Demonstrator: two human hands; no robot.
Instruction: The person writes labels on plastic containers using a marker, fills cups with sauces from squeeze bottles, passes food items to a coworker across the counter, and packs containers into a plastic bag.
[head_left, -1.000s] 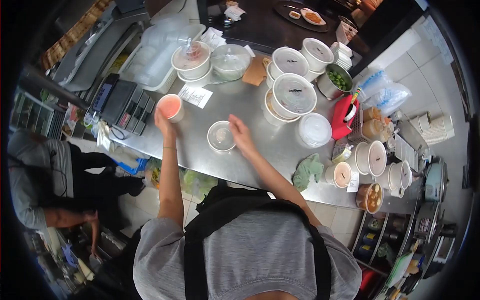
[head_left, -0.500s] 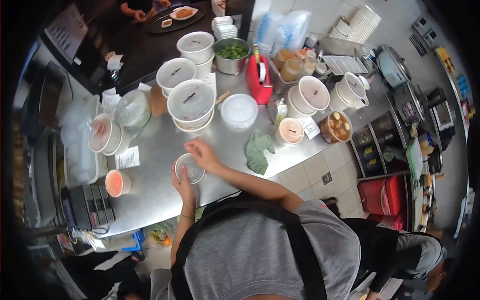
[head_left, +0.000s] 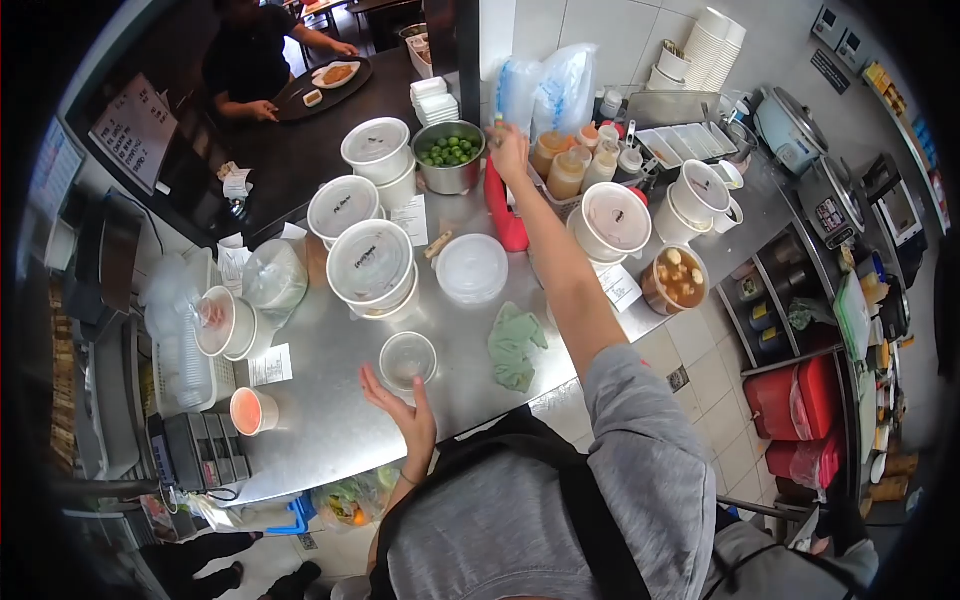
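Note:
A small white tub with a clear lid (head_left: 408, 360) stands on the steel counter in front of me. My left hand (head_left: 405, 412) is beside its near edge, fingers spread and holding nothing. Across the counter, my right arm stretches to a red tape dispenser (head_left: 507, 228). There my right hand (head_left: 509, 155) has its fingers closed round a marker (head_left: 499, 121), whose yellow-green end shows above them. My forearm hides part of the dispenser. A crumpled green cloth (head_left: 516, 345) lies to the right of the tub.
Stacked lidded tubs (head_left: 371, 262), a lid stack (head_left: 472, 269) and a pot of green limes (head_left: 450, 157) stand beyond. On the right are sauce bottles (head_left: 566, 172) and a soup container (head_left: 675, 280). A person (head_left: 240, 60) holds a tray (head_left: 325, 92) across the pass.
My right hand has left the small tub and reached forward to the marker at the dispenser. My left hand has let go of the tub and opened. The person opposite has lifted the tray.

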